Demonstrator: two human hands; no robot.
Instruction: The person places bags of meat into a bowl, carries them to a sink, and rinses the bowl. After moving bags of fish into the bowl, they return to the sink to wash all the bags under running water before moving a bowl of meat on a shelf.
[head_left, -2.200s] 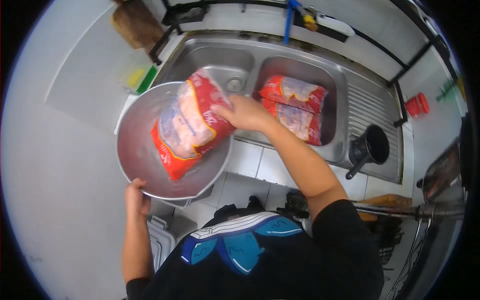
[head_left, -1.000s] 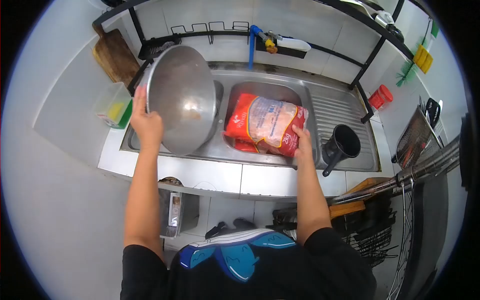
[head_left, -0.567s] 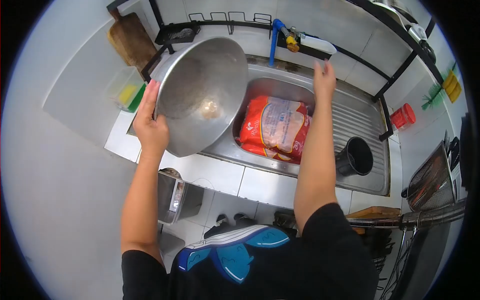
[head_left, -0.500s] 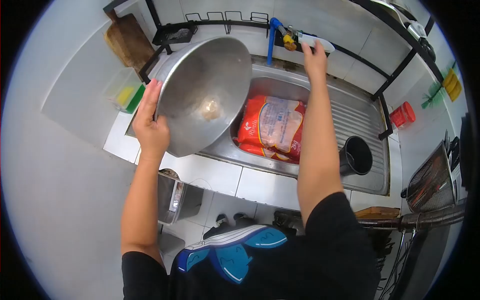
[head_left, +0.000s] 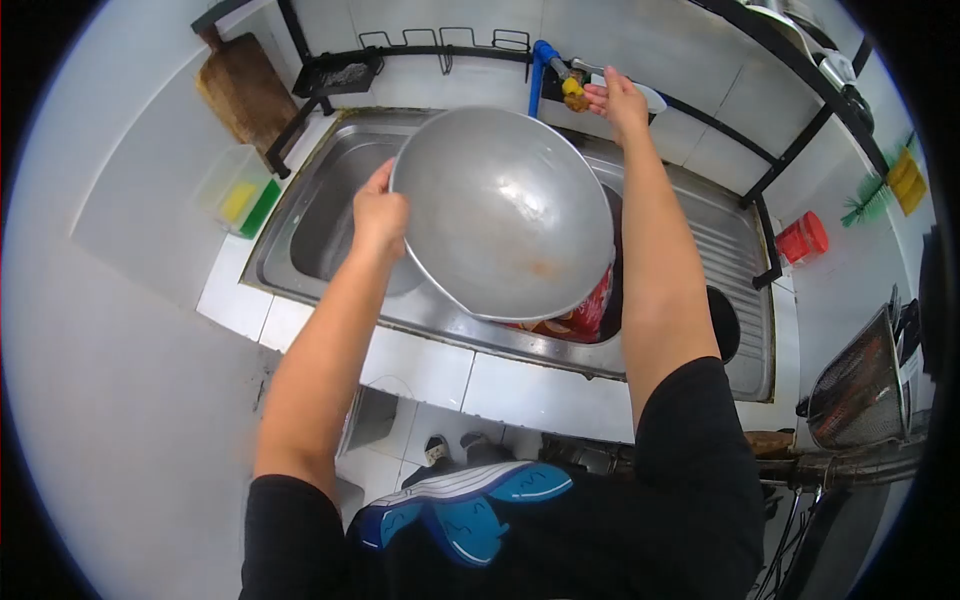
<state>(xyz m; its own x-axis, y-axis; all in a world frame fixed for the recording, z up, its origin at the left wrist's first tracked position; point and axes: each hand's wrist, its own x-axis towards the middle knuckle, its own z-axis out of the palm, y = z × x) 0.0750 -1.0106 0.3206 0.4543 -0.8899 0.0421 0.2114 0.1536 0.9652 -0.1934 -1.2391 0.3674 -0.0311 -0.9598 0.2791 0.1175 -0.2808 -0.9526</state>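
Note:
A large round metal bowl hangs tilted over the double sink, its inside facing me. My left hand is closed on the bowl's left rim. At the back wall, my right hand is by the yellow-handled tap on a blue pipe; its fingers are bent together, and whether they grip the tap lever is too small to tell. Beneath the bowl, a red plastic package lies in the right basin, mostly hidden. No water shows in the bowl.
Right of the sink are a black cup, a red container and a mesh basket of utensils. At left are a wooden board and a clear box with sponges. A black rack runs along the back wall.
The bowl has moved right with my left hand, from the left basin to over the red packages, now covering most of them. My right hand has shifted slightly left at the tap.

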